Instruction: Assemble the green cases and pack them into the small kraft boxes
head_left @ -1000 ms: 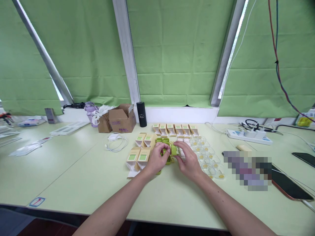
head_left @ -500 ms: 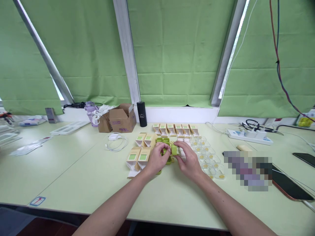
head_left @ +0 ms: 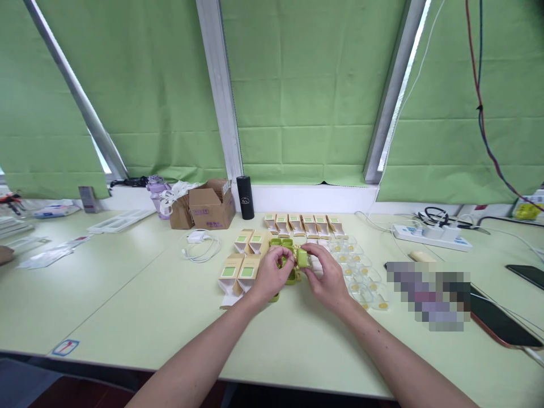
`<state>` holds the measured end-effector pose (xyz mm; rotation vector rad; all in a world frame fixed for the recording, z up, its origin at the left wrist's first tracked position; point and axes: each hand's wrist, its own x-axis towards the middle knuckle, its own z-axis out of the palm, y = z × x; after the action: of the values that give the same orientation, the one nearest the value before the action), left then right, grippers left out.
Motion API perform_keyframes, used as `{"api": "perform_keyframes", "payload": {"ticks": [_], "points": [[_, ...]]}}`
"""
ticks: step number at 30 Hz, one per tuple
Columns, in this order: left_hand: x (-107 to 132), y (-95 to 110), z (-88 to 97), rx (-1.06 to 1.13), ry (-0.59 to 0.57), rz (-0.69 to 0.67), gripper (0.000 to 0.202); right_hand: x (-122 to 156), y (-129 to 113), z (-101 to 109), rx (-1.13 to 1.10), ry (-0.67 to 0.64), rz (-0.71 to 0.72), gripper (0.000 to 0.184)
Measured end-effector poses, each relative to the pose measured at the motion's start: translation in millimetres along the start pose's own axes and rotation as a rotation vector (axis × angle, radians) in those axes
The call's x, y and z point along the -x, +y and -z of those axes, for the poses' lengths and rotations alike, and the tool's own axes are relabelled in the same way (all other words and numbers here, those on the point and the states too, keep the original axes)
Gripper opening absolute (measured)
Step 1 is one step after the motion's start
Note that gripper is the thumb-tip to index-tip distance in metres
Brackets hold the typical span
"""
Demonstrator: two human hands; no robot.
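Thumb and fingers of the right hand (head_left: 328, 276) are clamped on a small green case (head_left: 302, 258), which is over the middle part of the table (head_left: 170, 323), between its front and far edges. Just beside it, the left hand (head_left: 274, 273) has thumb and forefinger brought together; whether anything small sits between those tips, I cannot tell.

Under and around the left hand are more green containers (head_left: 281, 242), partly hidden by it. Toward the table's left edge from them, just beside that hand, stand open cartons (head_left: 230, 273) with green labels; another row of cartons (head_left: 305, 226) lines up nearer the far edge. White pieces (head_left: 323, 242), partly covered by the right hand, lie next to clear cases (head_left: 357, 272) with yellow spots, spread on the side toward the right edge.

Along the far edge, left of the middle, are a cardboard box (head_left: 212, 208), a black cylinder (head_left: 244, 198) standing upright and a purple bottle (head_left: 157, 196). A white charger (head_left: 196, 236) with its coiled cable lies in front of the box. Near the far right corner sits a power strip (head_left: 431, 237); a dark phone (head_left: 505, 319) lies closer to the front right corner.
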<state>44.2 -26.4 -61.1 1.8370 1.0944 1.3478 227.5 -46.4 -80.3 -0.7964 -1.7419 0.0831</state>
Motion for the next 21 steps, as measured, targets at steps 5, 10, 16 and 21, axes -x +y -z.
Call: {"api": "perform_keyframes", "payload": {"ticks": [5,10,16,21], "points": [[0.0,-0.4,0.2,0.009,-0.002,0.011,0.011,-0.2,0.1,0.0,-0.005,-0.001,-0.006,0.041],[-0.4,-0.6,0.0,-0.001,-0.009,0.016,0.011,-0.4,0.3,0.2,-0.009,-0.002,-0.009,0.041],[-1.0,-3.3,-0.2,0.002,0.003,-0.001,0.010,-0.5,-0.4,0.7,-0.013,-0.005,-0.020,0.040],[-1.4,-4.3,-0.3,0.006,0.003,0.007,0.009,-1.0,-0.7,1.0,-0.009,-0.004,-0.019,0.039]]}}
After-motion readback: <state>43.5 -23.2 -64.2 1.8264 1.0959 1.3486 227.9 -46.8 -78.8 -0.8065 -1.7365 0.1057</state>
